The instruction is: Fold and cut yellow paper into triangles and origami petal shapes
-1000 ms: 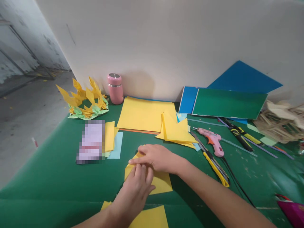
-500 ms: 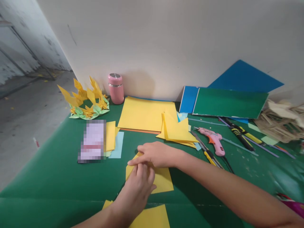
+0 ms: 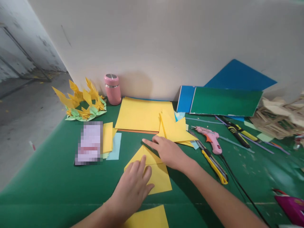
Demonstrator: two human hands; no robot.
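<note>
A yellow sheet of paper (image 3: 158, 180) lies on the green table, its far corners folded in to a point. My left hand (image 3: 134, 183) rests over the sheet's left part with the fingers apart. At the folded tip and right slanting edge is my right hand (image 3: 167, 150), index finger stretched out toward the left; its fingers grip nothing. Nearer to me lies another yellow sheet (image 3: 152, 218), partly hidden by my left arm. Beyond my right hand sit folded yellow paper pieces (image 3: 174, 129) on a flat stack of yellow paper (image 3: 140, 114).
On the left are a paper crown (image 3: 85, 101), a blurred-out phone (image 3: 89, 142) and a pink flask (image 3: 113, 90). To the right lie a yellow utility knife (image 3: 215, 166), a pink glue gun (image 3: 211, 137) with its cord, pliers (image 3: 239, 136) and green board (image 3: 225, 101).
My hands, close together on the folded corner before, have moved apart. The right hand has shifted right, the left slightly down and left, uncovering the pointed fold. The view has turned slightly right.
</note>
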